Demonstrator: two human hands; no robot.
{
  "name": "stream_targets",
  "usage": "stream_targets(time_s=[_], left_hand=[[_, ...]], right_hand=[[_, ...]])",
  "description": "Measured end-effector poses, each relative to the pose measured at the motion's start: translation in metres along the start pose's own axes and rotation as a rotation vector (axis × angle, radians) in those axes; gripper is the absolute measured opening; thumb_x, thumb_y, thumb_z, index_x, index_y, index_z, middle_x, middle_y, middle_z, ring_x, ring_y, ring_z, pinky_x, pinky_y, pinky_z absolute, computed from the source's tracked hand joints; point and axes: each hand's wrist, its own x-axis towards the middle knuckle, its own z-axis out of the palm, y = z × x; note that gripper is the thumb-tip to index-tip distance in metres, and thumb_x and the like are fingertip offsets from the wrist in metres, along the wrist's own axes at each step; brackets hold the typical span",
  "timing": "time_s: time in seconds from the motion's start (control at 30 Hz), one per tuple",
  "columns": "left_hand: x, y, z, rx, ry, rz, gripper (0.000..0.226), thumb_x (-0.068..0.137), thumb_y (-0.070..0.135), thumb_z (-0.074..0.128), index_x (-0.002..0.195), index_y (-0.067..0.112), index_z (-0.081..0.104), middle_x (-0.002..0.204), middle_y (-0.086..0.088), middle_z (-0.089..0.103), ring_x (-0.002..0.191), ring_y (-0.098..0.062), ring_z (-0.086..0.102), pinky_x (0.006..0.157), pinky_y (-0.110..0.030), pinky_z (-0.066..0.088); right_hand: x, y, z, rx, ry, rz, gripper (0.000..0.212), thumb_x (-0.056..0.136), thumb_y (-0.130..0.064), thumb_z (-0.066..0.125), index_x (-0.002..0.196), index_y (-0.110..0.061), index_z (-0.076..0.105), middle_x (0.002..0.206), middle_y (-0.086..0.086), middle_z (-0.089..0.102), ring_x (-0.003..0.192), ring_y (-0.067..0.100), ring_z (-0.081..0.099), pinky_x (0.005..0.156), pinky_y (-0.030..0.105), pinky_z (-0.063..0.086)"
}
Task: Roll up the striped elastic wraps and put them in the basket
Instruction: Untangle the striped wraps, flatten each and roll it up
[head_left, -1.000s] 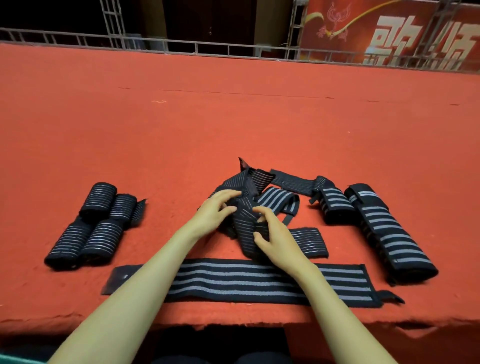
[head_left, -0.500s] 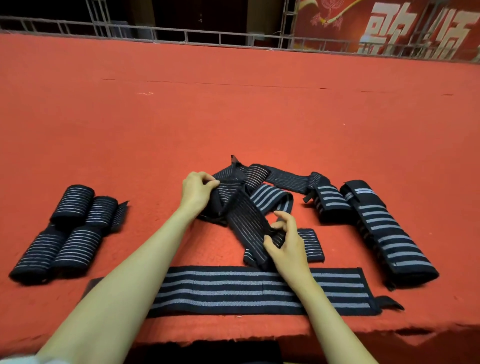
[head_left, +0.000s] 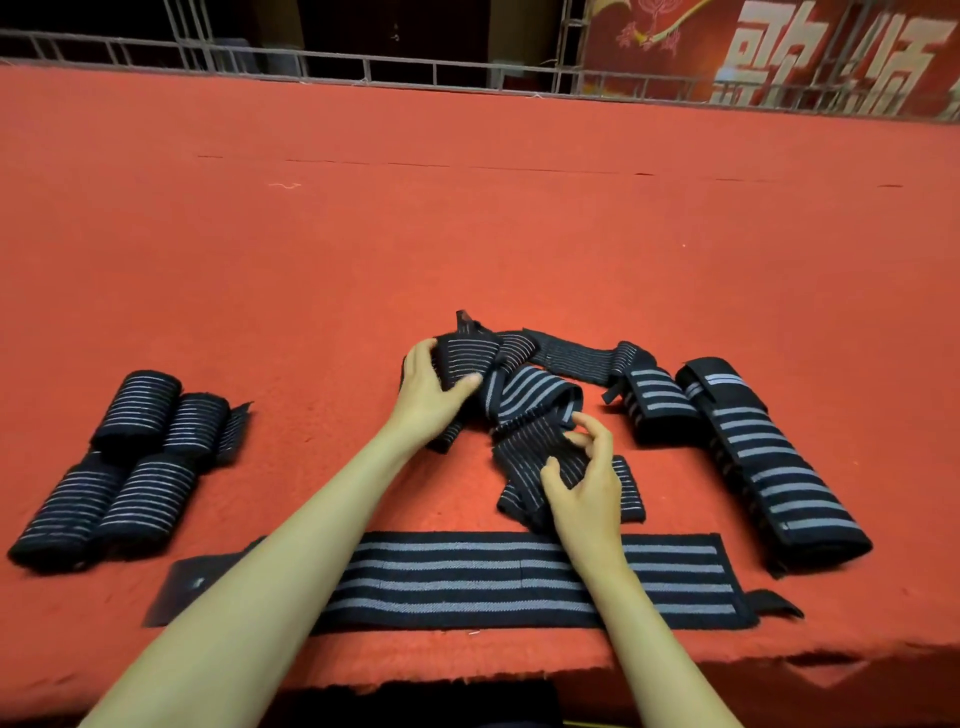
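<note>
My left hand (head_left: 431, 395) grips a bunched, fine-striped elastic wrap (head_left: 467, 358); my right hand (head_left: 587, 493) pinches a flat ribbed strip (head_left: 524, 452).

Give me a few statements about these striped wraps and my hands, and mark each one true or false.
1. The left hand grips the rolled end of a thin-striped wrap. True.
2. A basket stands beside the four rolled wraps. False: no basket is in view.
3. A wide-striped wrap lies flat along the near edge. True.
4. The right hand lies empty on the red carpet. False: its fingers pinch a loose thin-striped strip.
</note>
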Motion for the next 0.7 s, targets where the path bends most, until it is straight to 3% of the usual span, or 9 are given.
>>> stream_targets(time_s=[0.07,0.13,0.2,0.27,0.33,0.43,0.53,0.6,0.7], left_hand=[[-0.009,-0.001,0.005,0.108,0.009,0.027,0.076,0.083,0.031,0.069,0.142,0.01,0.026,0.151,-0.013,0.016,0.137,-0.027,0.028,0.113,-0.037,0.025],[-0.02,0.0,0.004,0.274,0.07,-0.001,0.069,0.086,0.034,0.065,0.142,0.013,0.031,0.154,-0.016,0.003,0.139,-0.033,0.022,0.112,-0.04,0.022],[-0.031,0.004,0.001,0.506,0.153,0.039,0.061,0.087,0.037,0.063,0.138,0.014,0.038,0.151,-0.017,0.009,0.134,-0.036,0.022,0.109,-0.045,0.024],[-0.042,0.007,-0.004,0.577,0.218,0.132,0.053,0.086,0.035,0.064,0.129,0.012,0.045,0.139,-0.015,0.026,0.125,-0.032,0.03,0.104,-0.041,0.027],[-0.056,0.011,-0.009,0.391,0.194,0.104,0.041,0.089,0.039,0.058,0.116,0.009,0.05,0.12,-0.011,0.045,0.112,-0.026,0.045,0.095,-0.036,0.034],[-0.069,0.016,-0.016,0.041,-0.079,-0.217,0.054,0.089,0.06,0.044,0.096,0.009,0.057,0.088,-0.008,0.066,0.079,-0.026,0.066,0.07,-0.034,0.051],[-0.079,0.021,-0.021,-0.221,-0.196,-0.401,0.06,0.08,0.066,0.055,0.097,0.009,0.06,0.087,-0.009,0.066,0.068,-0.024,0.065,0.055,-0.028,0.049],[-0.083,0.02,-0.022,-0.222,-0.224,-0.373,0.053,0.074,0.056,0.071,0.1,0.011,0.06,0.093,-0.01,0.067,0.076,-0.025,0.068,0.058,-0.031,0.054],[-0.088,0.018,-0.021,-0.13,-0.232,-0.33,0.028,0.075,0.02,0.077,0.096,0.012,0.061,0.095,-0.017,0.069,0.08,-0.027,0.069,0.065,-0.039,0.059]], right_hand=[[-0.004,-0.004,0.0,0.03,0.055,-0.072,0.058,0.083,0.003,0.059,0.117,-0.04,0.04,0.104,-0.016,0.056,0.101,-0.012,0.05,0.086,0.002,0.033],[-0.007,-0.003,0.0,-0.03,0.141,-0.23,0.05,0.082,-0.001,0.055,0.12,-0.032,0.046,0.102,-0.012,0.057,0.098,-0.003,0.053,0.091,0.011,0.037],[-0.009,-0.002,0.001,-0.176,0.097,-0.428,0.045,0.081,-0.007,0.049,0.124,-0.021,0.048,0.101,-0.005,0.06,0.092,0.01,0.052,0.089,0.021,0.038],[-0.01,-0.001,0.004,-0.295,-0.073,-0.583,0.046,0.081,-0.008,0.047,0.126,-0.021,0.047,0.097,0.001,0.064,0.089,0.015,0.052,0.085,0.026,0.036],[-0.011,-0.003,0.007,-0.345,-0.183,-0.656,0.048,0.081,-0.007,0.046,0.127,-0.022,0.046,0.095,0.0,0.065,0.088,0.014,0.054,0.084,0.029,0.037],[-0.013,-0.002,0.007,-0.357,-0.237,-0.707,0.047,0.083,-0.008,0.047,0.127,-0.021,0.045,0.097,-0.001,0.066,0.089,0.015,0.055,0.084,0.031,0.037],[-0.015,-0.006,0.007,-0.278,-0.293,-0.7,0.042,0.088,-0.01,0.046,0.129,-0.017,0.042,0.103,0.005,0.065,0.092,0.018,0.057,0.088,0.03,0.04],[-0.02,-0.009,0.004,-0.175,-0.35,-0.631,0.041,0.092,-0.015,0.045,0.132,-0.017,0.037,0.111,0.008,0.061,0.098,0.02,0.058,0.091,0.03,0.043],[-0.029,-0.015,0.0,-0.005,-0.484,-0.417,0.04,0.096,-0.031,0.042,0.135,-0.025,0.033,0.111,-0.001,0.057,0.104,0.015,0.058,0.095,0.031,0.045]])
